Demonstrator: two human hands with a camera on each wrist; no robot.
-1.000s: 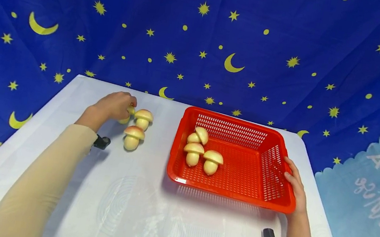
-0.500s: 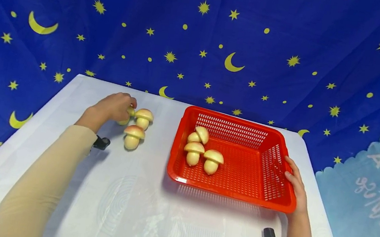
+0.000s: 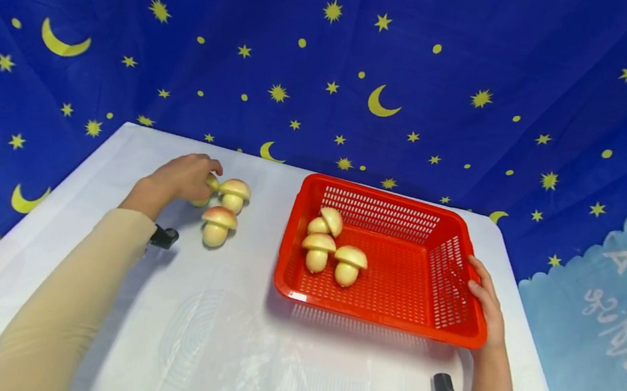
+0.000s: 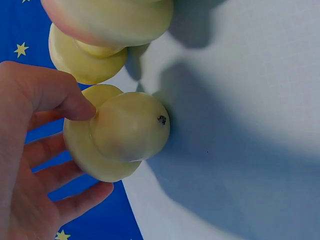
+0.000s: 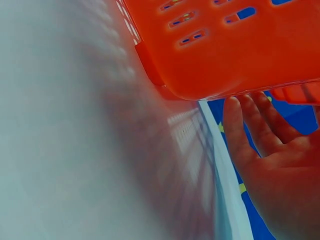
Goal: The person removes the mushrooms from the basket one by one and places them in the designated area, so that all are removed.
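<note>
My left hand [image 3: 185,178] is at the far left of the table, its thumb and fingers around the pale yellow cap of a toy mushroom [image 4: 132,127]. In the left wrist view the stem end faces the camera, with a dark spot on it. Two more toy mushrooms stand just right of that hand in the head view, a back one [image 3: 233,196] and a nearer one [image 3: 217,227], both with pinkish caps. My right hand [image 3: 490,310] holds the right rim of a red plastic basket [image 3: 380,320]; its fingers lie beneath the rim in the right wrist view.
Inside the basket, three toy mushrooms [image 3: 318,252] sit together at the left end. A white cover lies over the table [image 3: 240,360]. Behind it hangs a blue cloth [image 3: 224,20] with yellow moons and stars, and a light blue cloth [image 3: 621,336] hangs at the right.
</note>
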